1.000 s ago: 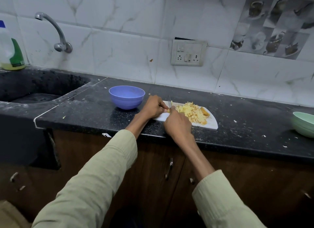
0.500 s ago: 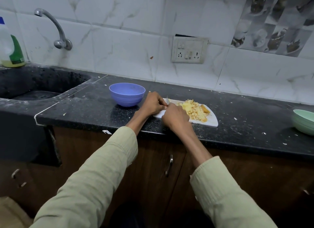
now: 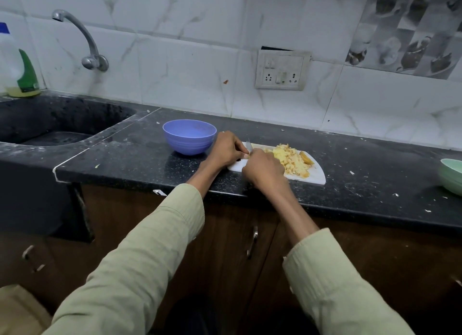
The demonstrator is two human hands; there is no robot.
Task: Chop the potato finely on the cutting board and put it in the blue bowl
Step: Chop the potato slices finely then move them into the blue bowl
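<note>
Potato (image 3: 292,159) pile partly hidden behind right hands (image 3: 263,171).

You have two bowls on the bench (image 3: 125,159): one blue bowl (image 3: 189,139) and one green bowl (image 3: 451,176) at the right edge. There is one cutting board (image 3: 316,176), one heap of chopped potato (image 3: 291,158), and one knife blade (image 3: 248,145) showing. Two hands work there, left (image 3: 226,151) and right (image 3: 262,171). Also one tap (image 3: 82,39), one sink (image 3: 57,124), one bottle (image 3: 17,67), one socket plate (image 3: 281,71).

Chopped potato (image 3: 292,159) heaped on cutting board (image 3: 316,177), both hands meeting at its left end, blue bowl (image 3: 189,139) beside
</note>
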